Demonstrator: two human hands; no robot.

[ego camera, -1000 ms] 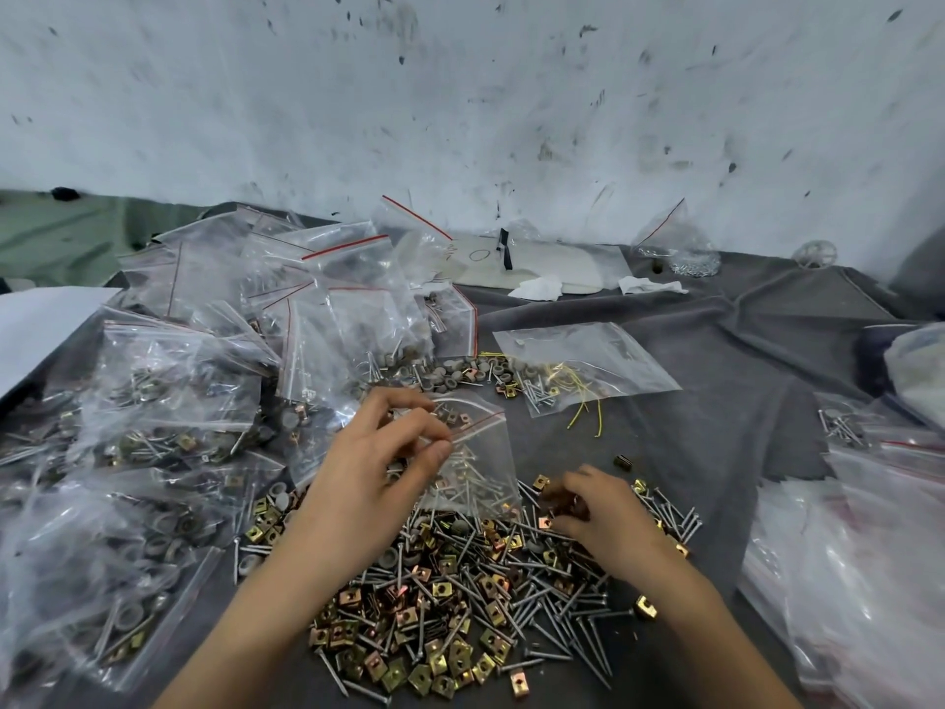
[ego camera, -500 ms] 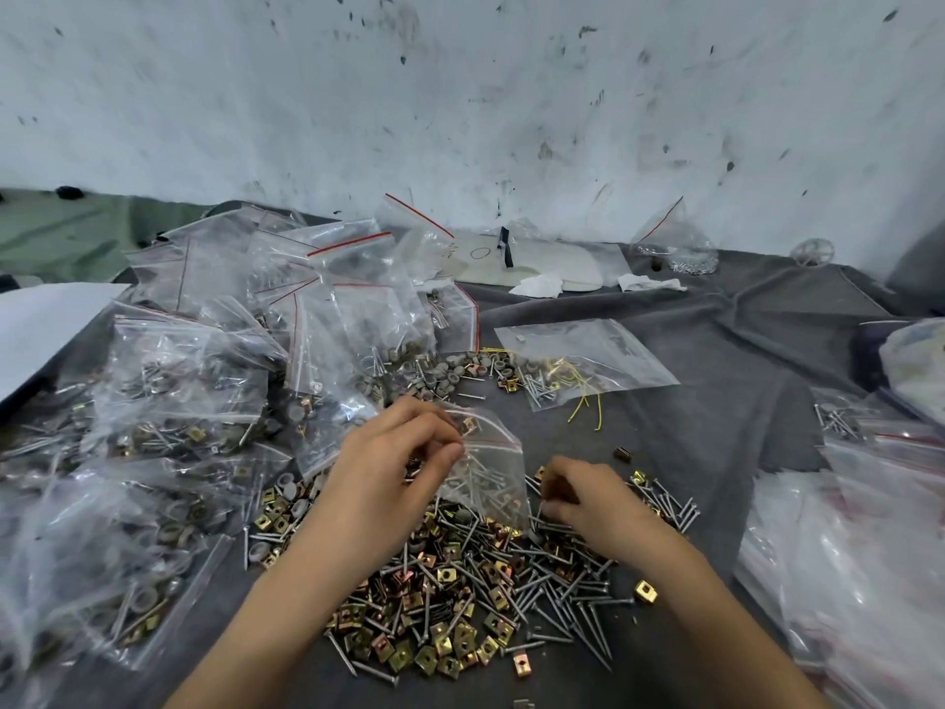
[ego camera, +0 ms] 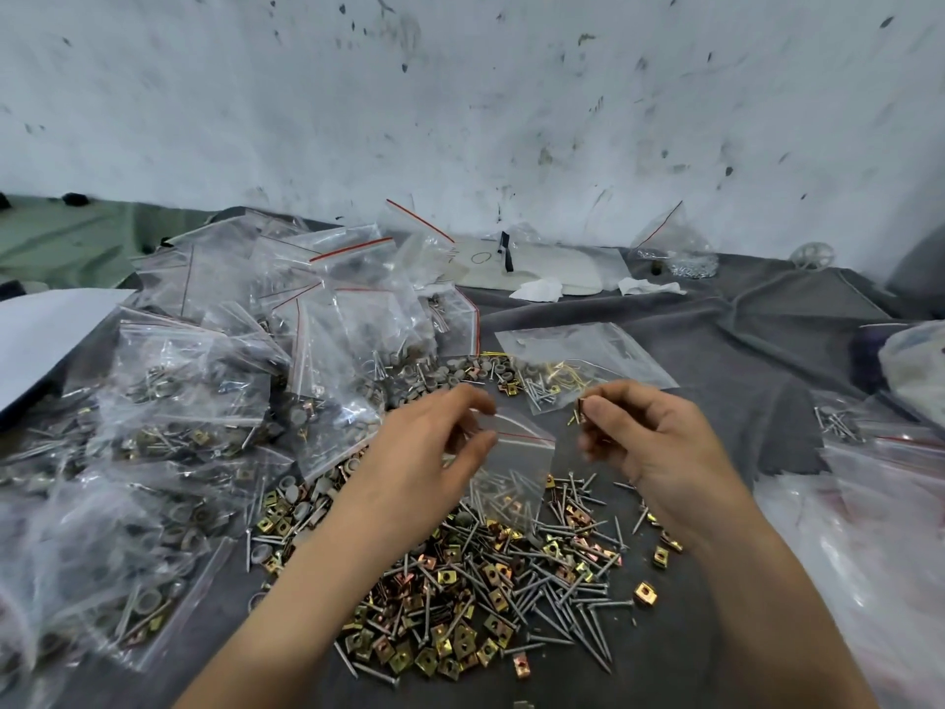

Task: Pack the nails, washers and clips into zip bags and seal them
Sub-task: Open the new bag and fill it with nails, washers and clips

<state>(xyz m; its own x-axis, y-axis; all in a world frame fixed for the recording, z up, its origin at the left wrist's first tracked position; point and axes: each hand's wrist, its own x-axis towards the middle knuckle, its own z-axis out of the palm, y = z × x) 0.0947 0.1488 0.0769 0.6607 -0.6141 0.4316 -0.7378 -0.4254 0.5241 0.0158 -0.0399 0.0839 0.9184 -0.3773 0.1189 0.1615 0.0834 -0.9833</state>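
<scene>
Zip bag [ego camera: 516, 470] in left hand [ego camera: 424, 452], clip [ego camera: 581, 409] in right hand [ego camera: 659, 442]

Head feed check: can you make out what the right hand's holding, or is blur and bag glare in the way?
Head view: the left hand and right hand are slightly motion-blurred, so the clip pinched in the right reads only roughly; the zip bag shows mild sheen; the loose pile is sharp; edges bow from the wide lens.
</scene>
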